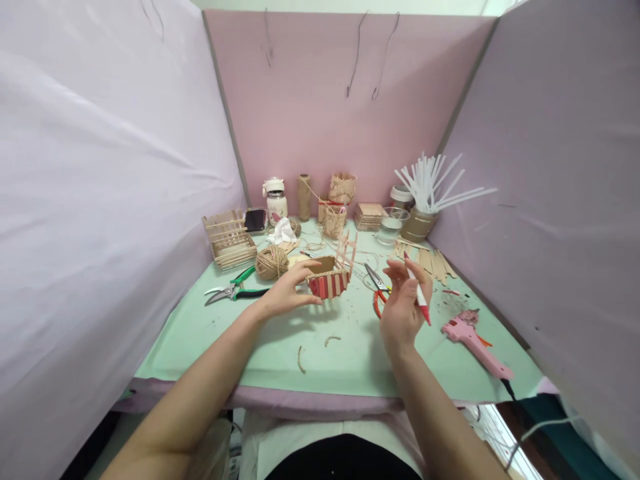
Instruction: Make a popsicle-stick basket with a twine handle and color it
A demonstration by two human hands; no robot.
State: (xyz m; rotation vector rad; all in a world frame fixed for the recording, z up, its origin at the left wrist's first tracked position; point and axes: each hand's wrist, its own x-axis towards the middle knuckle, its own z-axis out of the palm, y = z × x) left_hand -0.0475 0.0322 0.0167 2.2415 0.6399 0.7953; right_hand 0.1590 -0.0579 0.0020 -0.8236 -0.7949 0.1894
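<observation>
My left hand (293, 288) grips the left end of a small craft-stick basket (327, 285), thumb below and fingers along its rim. Red and bare wood stripes run down the side that faces me, and a ladder-like piece of sticks rises at its right end. In my right hand (404, 300) a white marker with red ends (418, 293) is held at a slant, apart from the basket. Scissors with orange handles (379, 303) lie just left of that hand, partly hidden by it.
Pruning shears (237, 292) and a twine ball (271, 262) lie left of the basket. A pink glue gun (477, 347) with a cord rests at right. Behind stand a stick rack (230, 243), a water cup (391, 227) and a can of white glue sticks (420, 225). Fabric walls enclose three sides.
</observation>
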